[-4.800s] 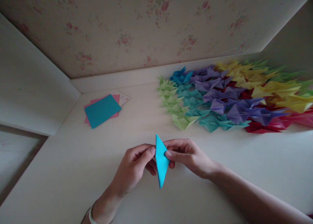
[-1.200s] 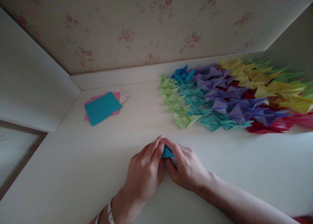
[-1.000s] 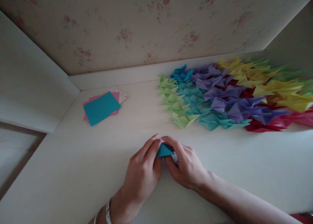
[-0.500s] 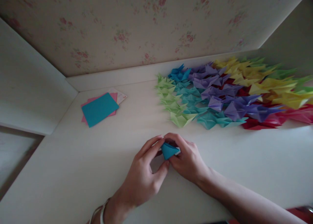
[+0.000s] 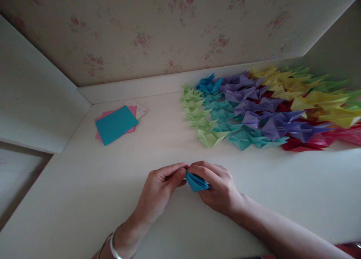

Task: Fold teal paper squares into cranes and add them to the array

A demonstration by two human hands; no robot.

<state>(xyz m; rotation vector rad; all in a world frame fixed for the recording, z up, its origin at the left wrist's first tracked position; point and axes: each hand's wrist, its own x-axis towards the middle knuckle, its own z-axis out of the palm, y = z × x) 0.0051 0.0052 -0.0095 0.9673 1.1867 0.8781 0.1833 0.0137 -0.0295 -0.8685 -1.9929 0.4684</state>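
A small folded piece of blue origami paper [image 5: 195,182] is between my two hands, above the white table near its middle. My left hand [image 5: 161,185] pinches its upper left tip between thumb and fingers. My right hand [image 5: 218,185] grips its right side, with the index finger curled over the top edge and the thumb hidden beneath. Several layers show along the paper's right edge. Part of the paper is covered by the right fingers.
Blue and pink paper sheets [image 5: 117,125] lie stacked at the left, over a whitish card [image 5: 141,110]. Rows of folded paper cranes in green [image 5: 211,137], teal [image 5: 244,138], purple [image 5: 273,127], yellow [image 5: 318,101] and red [image 5: 303,143] fill the back right, by the flowered wall [image 5: 158,59].
My left thumb has moved up from the paper's lower edge to pinch its upper left tip. The folded paper has turned, and its layered edge now shows more.
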